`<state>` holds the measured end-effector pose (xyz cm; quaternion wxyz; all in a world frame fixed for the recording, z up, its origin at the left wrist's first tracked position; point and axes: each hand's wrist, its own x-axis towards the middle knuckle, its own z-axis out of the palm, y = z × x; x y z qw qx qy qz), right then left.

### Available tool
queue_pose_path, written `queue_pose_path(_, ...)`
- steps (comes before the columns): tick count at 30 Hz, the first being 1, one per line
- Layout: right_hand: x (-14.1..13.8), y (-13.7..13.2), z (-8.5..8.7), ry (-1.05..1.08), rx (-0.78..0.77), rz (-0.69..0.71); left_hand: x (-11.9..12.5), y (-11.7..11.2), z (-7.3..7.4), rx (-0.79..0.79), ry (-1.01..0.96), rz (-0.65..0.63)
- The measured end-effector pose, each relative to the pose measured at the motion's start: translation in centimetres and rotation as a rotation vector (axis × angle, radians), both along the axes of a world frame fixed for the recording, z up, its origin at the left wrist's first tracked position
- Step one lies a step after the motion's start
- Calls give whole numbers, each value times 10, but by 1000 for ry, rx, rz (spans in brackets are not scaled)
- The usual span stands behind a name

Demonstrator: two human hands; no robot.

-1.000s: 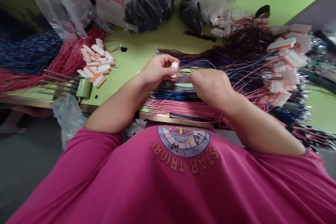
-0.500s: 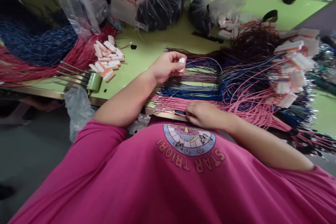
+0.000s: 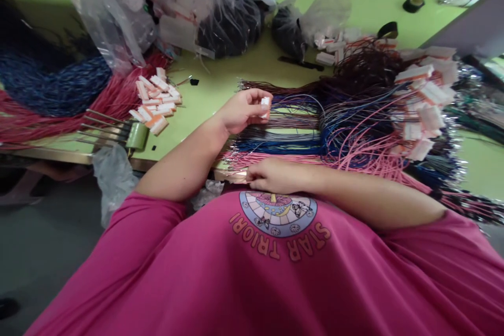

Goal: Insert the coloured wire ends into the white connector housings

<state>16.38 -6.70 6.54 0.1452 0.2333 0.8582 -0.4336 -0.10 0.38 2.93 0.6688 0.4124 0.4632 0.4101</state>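
Note:
My left hand (image 3: 244, 110) is closed on a small white and orange connector housing (image 3: 265, 107), held up over the rows of wires. Below it, my right hand (image 3: 270, 174) rests at the table's front edge with its fingers curled together. Its fingertips are beside the cut ends of the pink wires (image 3: 287, 158), and whatever they pinch is hidden. Between the two hands lie blue wires (image 3: 279, 145) and brown wires (image 3: 295, 121), spread in flat bands.
Loose white and orange connectors (image 3: 157, 95) are heaped at left, by a green cylinder with metal rods (image 3: 137, 136). At right, more connectors (image 3: 427, 89) sit on tangled wires. Clear plastic bags (image 3: 232, 26) stand behind, with a black tape roll (image 3: 413, 3) at back right.
My right hand has slid left along the front edge to the ends of the pink wires. My left hand still holds the connector housing. The whole view has shifted slightly.

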Motion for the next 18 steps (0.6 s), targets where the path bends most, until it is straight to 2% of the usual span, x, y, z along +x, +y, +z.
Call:
queue_pose_path(2,3,3,-3,-44,210,-43,0,0,0,-8,-12,-8)
queue_pose_path(4,17,13,0,-106,441,-132,0,0,-1,-15,-17,-13)
queue_pose_path(5,26,19,2,-146,504,-163,0,0,-2,-16,-15,-16)
queue_pose_path(6,35,26,5,-179,514,-176,0,-1,-3,-17,-14,-23)
queue_pose_path(8,49,38,9,-151,420,-181,0,-1,-5,-19,-22,-43)
queue_pose_path(10,57,47,8,17,333,-241,0,-1,-7,-23,-48,-68)
queue_pose_path(11,58,50,6,115,346,-300,-1,-1,-8,-24,-64,-75)
queue_pose_path(12,58,53,3,182,397,-365,-1,-1,-9,-25,-80,-78)
queue_pose_path(14,56,55,-5,175,546,-466,-1,-1,-9,-26,-108,-72)
queue_pose_path(16,53,55,-12,85,657,-494,-1,0,-9,-26,-124,-61)
queue_pose_path(18,51,53,-17,29,703,-489,-1,0,-9,-23,-122,-61)
